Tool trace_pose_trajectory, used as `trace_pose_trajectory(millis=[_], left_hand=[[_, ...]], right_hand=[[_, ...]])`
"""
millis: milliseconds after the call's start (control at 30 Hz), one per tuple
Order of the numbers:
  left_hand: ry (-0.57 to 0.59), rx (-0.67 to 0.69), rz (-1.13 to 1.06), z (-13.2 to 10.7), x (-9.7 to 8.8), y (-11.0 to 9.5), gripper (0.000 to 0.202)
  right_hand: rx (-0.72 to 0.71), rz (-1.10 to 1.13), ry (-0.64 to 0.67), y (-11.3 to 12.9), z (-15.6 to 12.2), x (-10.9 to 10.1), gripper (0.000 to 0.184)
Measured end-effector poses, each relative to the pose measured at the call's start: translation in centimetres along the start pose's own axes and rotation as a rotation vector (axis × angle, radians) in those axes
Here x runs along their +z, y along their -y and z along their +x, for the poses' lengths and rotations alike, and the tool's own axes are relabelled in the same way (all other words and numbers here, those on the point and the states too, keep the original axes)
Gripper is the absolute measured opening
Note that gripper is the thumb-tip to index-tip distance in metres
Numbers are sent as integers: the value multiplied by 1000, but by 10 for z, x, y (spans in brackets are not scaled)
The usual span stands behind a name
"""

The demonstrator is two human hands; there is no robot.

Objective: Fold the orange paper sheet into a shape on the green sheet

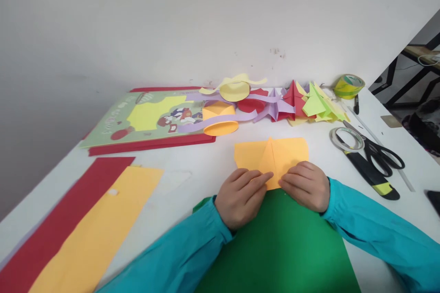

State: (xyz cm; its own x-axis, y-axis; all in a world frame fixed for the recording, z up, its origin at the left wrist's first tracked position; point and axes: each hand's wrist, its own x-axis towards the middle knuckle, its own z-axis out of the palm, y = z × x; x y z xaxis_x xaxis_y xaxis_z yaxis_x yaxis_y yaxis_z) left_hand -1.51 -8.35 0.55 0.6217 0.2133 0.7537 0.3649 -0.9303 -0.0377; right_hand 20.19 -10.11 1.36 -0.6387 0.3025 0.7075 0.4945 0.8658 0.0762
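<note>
An orange sheet of folded paper (pixel 288 151) lies at the centre, with a raised pointed fold down its middle. My left hand (pixel 243 194) is closed on its lower left part, the index finger stretched along the base of the fold. On the lower right part, my right hand (pixel 306 185) grips the same paper with bent fingers. Both thumbs are mostly hidden. Below the hands spreads a large green sheet (pixel 282 247), partly covered by my left sleeve.
Left lie orange (pixel 103 219) and red paper strips (pixel 65 210). Behind them is a printed board (pixel 103 123). Paper loops (pixel 220 121) and folded paper shapes (pixel 295 103) line the wall. Scissors (pixel 381 153), a box cutter (pixel 373 176) and tape rolls (pixel 349 86) are right.
</note>
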Motion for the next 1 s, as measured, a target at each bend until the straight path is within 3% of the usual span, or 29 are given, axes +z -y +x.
trace_pose_trajectory(millis=[167, 433, 1000], left_hand=[[43, 71, -8, 3, 1, -4, 15], [13, 23, -52, -2, 4, -2, 13], [14, 24, -103, 0, -1, -2, 16]], right_hand=[[-28, -8, 35, 7, 4, 1, 16], [-15, -26, 15, 4, 0, 1, 11], [-52, -73, 53, 1, -1, 1, 16]])
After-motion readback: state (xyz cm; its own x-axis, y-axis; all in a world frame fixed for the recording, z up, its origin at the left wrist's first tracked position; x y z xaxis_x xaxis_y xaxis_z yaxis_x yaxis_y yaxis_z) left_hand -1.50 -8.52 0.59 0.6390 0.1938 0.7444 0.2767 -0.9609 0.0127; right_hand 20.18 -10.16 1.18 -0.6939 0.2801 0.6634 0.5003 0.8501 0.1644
